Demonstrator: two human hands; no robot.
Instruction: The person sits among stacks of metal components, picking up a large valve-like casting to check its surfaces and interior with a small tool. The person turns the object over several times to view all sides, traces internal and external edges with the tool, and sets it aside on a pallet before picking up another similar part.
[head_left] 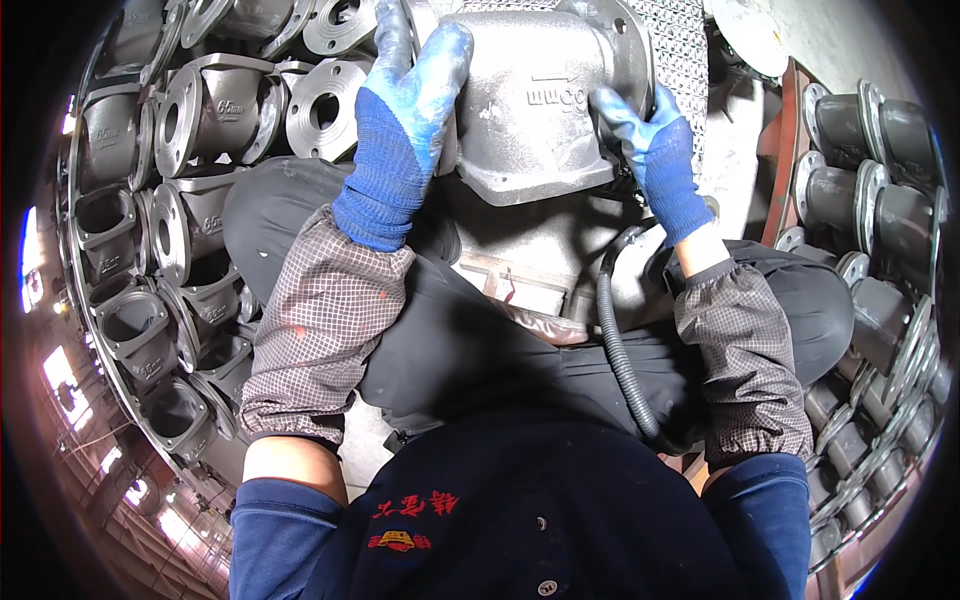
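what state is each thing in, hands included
large grey casting, between both hands
left hand, gloved, against the casting's left side; finger closure unclear
right hand, gloved, fingers straddling the right flange's rim
ribbed hose, bent in a curve
left-side castings, closely packed, several openings exposed
right-side castings, packed in rows
left sleeve guard, worn, red-spotted

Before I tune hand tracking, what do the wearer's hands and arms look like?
Left hand and right hand: blue knit gloves with ribbed cuffs, paler smudged coating over the fingers. Then greyish-brown oversleeves with a pale grid check and gathered ends; the left one carries reddish spots. Above those, navy shirt sleeves.
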